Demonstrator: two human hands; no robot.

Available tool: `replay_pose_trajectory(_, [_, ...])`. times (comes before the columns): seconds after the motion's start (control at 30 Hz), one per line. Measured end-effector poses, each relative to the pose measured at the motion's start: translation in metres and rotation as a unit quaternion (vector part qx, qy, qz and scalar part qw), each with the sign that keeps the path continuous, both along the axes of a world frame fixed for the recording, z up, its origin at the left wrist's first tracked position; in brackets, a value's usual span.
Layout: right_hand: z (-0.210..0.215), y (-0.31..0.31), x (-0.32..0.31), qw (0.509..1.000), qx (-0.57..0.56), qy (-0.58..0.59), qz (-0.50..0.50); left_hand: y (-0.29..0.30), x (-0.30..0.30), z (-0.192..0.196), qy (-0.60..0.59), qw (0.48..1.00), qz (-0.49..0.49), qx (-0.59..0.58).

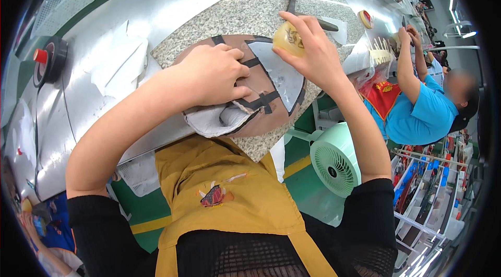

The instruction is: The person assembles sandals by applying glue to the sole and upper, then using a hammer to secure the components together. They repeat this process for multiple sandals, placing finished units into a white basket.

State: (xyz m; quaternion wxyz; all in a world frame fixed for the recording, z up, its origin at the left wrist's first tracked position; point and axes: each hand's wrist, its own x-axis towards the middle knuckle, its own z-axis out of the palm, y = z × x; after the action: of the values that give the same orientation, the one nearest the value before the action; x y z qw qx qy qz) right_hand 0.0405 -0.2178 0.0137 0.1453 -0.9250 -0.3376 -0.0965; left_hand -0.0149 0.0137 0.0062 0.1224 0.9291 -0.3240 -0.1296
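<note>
A brown leather-like piece (pixel 209 43) with black tape strips and a grey-white panel (pixel 282 74) lies on a speckled stone slab (pixel 193 22). My left hand (pixel 214 72) presses on it, fingers curled and thumb by the near edge, where a white lining (pixel 211 120) is folded open. Above the far right of the piece, my right hand (pixel 318 55) grips a rounded, yellowish, translucent lump (pixel 288 38) with dark marks between thumb and fingers. Just beyond that hand lies a dark hammer-like metal tool (pixel 293 0), partly hidden by the fingers.
White sheets (pixel 120 60) lie left on the metal bench (pixel 172 8); a black reel with a red knob (pixel 48 60) stands farther left. A tape roll (pixel 365 19) sits at the right. A green fan (pixel 335 159) stands below, near a co-worker in blue (pixel 417 110).
</note>
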Motion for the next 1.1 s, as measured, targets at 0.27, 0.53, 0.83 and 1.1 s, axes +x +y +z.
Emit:
replay_pose_trajectory(0.27, [0.042,-0.028,-0.052,0.953,-0.07,0.289,-0.049,0.004,-0.002,0.001,0.003,1.0,0.016,0.003])
replay_pose_trajectory(0.53, [0.008,0.022,0.002,0.989,0.097,0.111,0.009,-0.002,0.004,0.004,0.001,1.0,0.007,-0.001])
replay_pose_trajectory(0.83, [0.022,-0.009,-0.038,0.968,-0.003,0.249,-0.008,0.0,-0.004,0.004,-0.002,0.999,0.034,0.007])
replay_pose_trajectory(1.1, [0.047,-0.031,-0.076,0.934,-0.036,0.354,-0.034,0.001,-0.007,-0.001,-0.026,0.999,0.018,-0.02])
